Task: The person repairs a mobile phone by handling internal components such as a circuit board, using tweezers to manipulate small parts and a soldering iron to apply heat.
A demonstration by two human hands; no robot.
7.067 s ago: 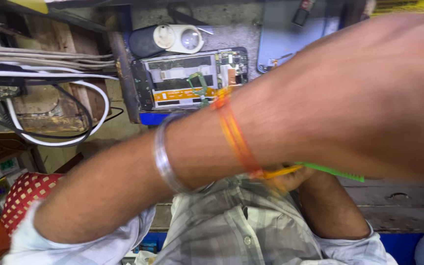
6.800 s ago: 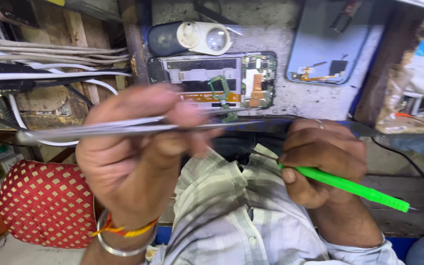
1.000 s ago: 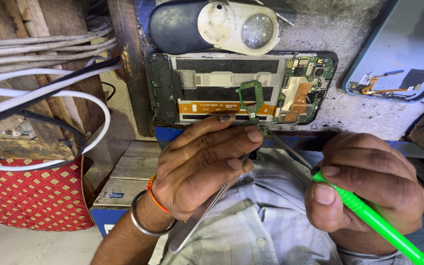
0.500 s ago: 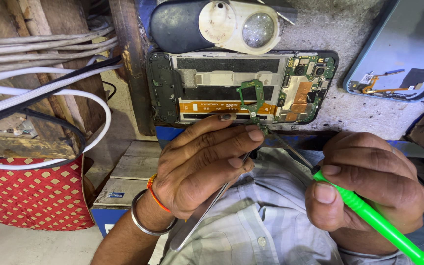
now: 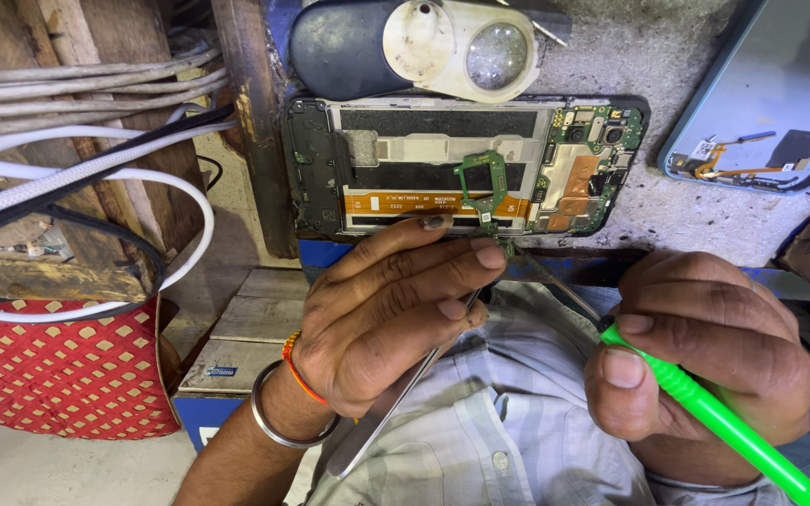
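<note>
— Why do we pinch the tweezers (image 5: 396,403) in our left hand (image 5: 396,319)?
— Their tips meet the opened phone (image 5: 461,169) lying on the table (image 5: 649,215); our right hand (image 5: 705,356) clenches the green screwdriver (image 5: 714,422) alongside.

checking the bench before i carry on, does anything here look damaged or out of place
The phone lies opened, its back cover off to the side, circuit board and ribbon cables bare. The left hand holds tweezers at its lower edge; the right hand holds a green tool. Nothing looks cracked or spilled.
</note>
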